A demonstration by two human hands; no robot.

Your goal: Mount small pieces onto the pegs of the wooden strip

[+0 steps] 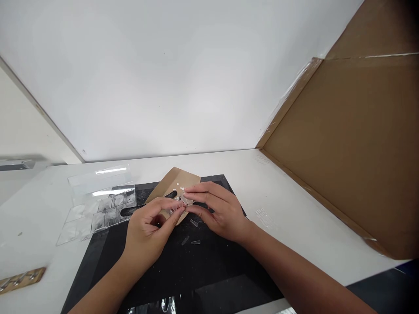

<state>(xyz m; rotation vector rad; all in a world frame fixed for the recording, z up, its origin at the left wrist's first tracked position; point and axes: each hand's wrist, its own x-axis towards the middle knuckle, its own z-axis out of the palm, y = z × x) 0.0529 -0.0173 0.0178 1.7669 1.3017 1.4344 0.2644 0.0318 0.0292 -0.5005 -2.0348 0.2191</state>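
Note:
My left hand (151,226) and my right hand (220,210) meet over a piece of brown card (173,176). Between their fingertips is a small clear plastic nail tip (177,205); the fingers partly cover it, and its outline is hard to make out. Both hands are closed in a pinch. A black nail file (129,211) runs behind my left fingers, its far end over the card. Several loose clear nail tips (195,242) lie on the black mat (196,274) just below my hands. Small white bits are scattered on the card.
A clear compartment box (98,213) with its lid up stands left, holding nail tips. Clear tip strips (263,216) lie on the white table (288,244) at right. A wooden strip with metal pieces (22,279) is lower left. A cardboard panel (353,144) borders the right.

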